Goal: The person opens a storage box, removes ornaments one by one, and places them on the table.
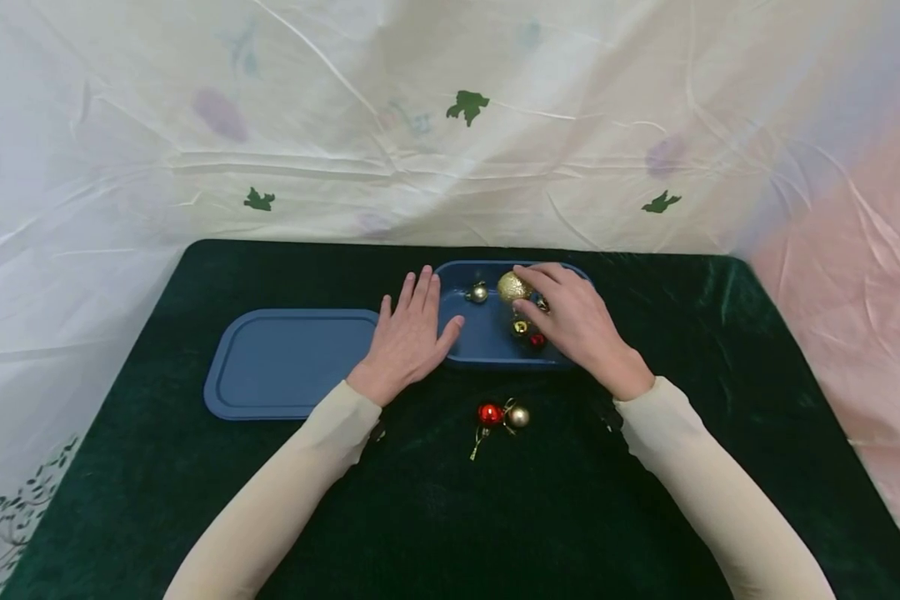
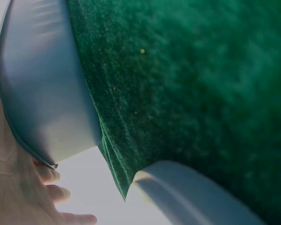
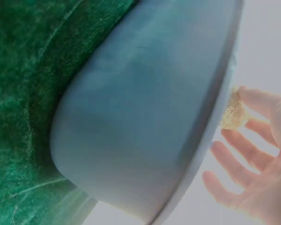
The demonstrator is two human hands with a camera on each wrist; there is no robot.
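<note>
While my left hand (image 1: 408,333) is lying flat with its fingers straight and close together, it is resting against the left end of the blue container (image 1: 487,346), the thumb hooking over the rim; it is holding nothing. My right hand (image 1: 570,321) is reaching into the container from the right, its fingers loosely spread and curving over the gold glitter ball (image 1: 512,287), with thumb and fingertips touching its rough, sparkly surface. Whether the hand is actually gripping it I cannot tell. The container is looking smooth and matte, a shallow oblong with rounded corners, and it is sitting near the far edge of the dark green velvet cloth (image 1: 435,517). Inside it, a small silver ball (image 1: 478,292) is lying beside the glitter ball, while a small gold ball (image 1: 521,327) and a small red ball (image 1: 537,339) are sitting close to my right thumb. Just beside the container on its left, the matching flat blue lid (image 1: 285,362) is lying. Nearer me on the cloth, a shiny red ball (image 1: 490,413) and a pale gold ball (image 1: 518,416) are lying together.
</note>
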